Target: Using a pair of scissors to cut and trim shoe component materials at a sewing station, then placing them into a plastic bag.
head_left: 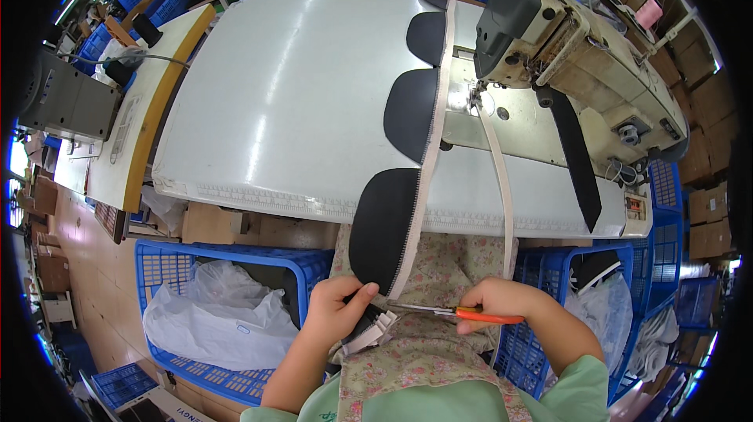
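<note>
My left hand (337, 306) pinches the near end of a chain of black half-round fabric pieces (384, 226), joined along one side by a pale pink tape (430, 143). Below its fingers hangs a small bunch of black pieces with pale tape ends (372, 332), partly hidden by the hand. In my right hand (496, 298) is a pair of scissors (488, 316) with orange handles, its blades pointing left at the tape just beside the bunch. How far the blades are apart is too small to tell. The chain runs away across the white table (274, 108).
A sewing machine (580, 53) stands at the right of the table. From its needle area another pale tape (497, 159) hangs over the front edge. A black strip (576, 171) lies nearby. Blue crates (227, 249) flank my lap, the left one holding plastic bags (223, 328).
</note>
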### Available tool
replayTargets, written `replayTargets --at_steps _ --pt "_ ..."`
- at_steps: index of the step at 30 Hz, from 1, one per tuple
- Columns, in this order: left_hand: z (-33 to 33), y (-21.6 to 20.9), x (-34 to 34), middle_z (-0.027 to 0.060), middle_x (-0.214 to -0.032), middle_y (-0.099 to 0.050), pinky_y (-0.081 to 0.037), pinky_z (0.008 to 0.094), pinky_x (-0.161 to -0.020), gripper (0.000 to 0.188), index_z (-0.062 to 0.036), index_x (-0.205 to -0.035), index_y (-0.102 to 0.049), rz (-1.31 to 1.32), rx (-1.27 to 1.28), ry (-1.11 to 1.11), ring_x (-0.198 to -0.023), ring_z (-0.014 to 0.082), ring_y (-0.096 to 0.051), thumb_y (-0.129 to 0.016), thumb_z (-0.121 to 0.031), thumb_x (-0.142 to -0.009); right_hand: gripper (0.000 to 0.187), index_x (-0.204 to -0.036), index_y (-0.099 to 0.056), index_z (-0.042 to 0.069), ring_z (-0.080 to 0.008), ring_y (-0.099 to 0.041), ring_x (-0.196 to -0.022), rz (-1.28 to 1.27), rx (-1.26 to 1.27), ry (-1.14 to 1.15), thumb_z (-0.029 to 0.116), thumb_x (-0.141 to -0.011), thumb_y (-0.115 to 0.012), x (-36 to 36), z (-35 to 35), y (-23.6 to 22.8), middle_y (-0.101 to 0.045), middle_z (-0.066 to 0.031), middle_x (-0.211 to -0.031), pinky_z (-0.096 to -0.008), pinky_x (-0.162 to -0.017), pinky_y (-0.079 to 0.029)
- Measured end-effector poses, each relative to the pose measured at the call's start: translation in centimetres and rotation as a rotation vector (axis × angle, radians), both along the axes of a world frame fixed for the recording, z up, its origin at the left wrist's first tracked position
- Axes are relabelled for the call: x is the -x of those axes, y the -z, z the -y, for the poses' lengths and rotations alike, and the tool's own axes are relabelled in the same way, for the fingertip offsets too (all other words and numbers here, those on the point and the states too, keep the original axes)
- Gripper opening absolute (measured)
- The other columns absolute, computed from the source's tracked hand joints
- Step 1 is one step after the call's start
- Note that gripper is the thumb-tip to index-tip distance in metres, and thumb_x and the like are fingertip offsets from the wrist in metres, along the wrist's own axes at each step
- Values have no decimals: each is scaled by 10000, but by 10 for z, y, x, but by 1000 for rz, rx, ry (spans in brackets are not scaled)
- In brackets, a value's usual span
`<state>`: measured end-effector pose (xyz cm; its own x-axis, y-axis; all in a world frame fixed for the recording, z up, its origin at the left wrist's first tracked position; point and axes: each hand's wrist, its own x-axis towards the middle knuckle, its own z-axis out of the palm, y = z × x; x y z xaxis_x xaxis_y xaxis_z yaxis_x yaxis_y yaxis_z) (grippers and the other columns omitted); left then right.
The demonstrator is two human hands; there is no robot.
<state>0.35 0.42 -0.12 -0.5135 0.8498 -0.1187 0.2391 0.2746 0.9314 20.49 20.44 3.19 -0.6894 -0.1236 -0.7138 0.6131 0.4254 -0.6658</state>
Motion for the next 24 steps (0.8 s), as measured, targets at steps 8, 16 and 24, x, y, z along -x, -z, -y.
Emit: replayTargets --at_steps 8,16,24 --pt "33 -7 -9 103 -496 -492 -342 321 -421 244 -29 -558 -572 -79 -111 59 -442 229 -489 -667 -123 -763 318 -801 -503 40 -102 -488 -588 -636 122 933 269 -763 -720 52 37 28 -524 -27 -676 -254 -543 -410" --pt "35 -13 -3 78 -556 -544 -363 302 -488 477 1 -553 -525 -139 -182 -119 -507 182 -514 -475 -319 -902 158 -819 -472 40 -59 -468 -617 -843 -10 1136 45 -797 -628 83 84 56 -510 2 -713 -207 -552 -388" --pt "-11 16 -2 96 -643 -514 -395 306 -567 294 16 -656 -537 -139 -193 -252 -601 231 -503 -541 -180 -875 231 -896 -521 10 -95 -492 -652 -570 175 878 16 -709 -656 41 117 65 -558 -53 -721 -254 -602 -429"
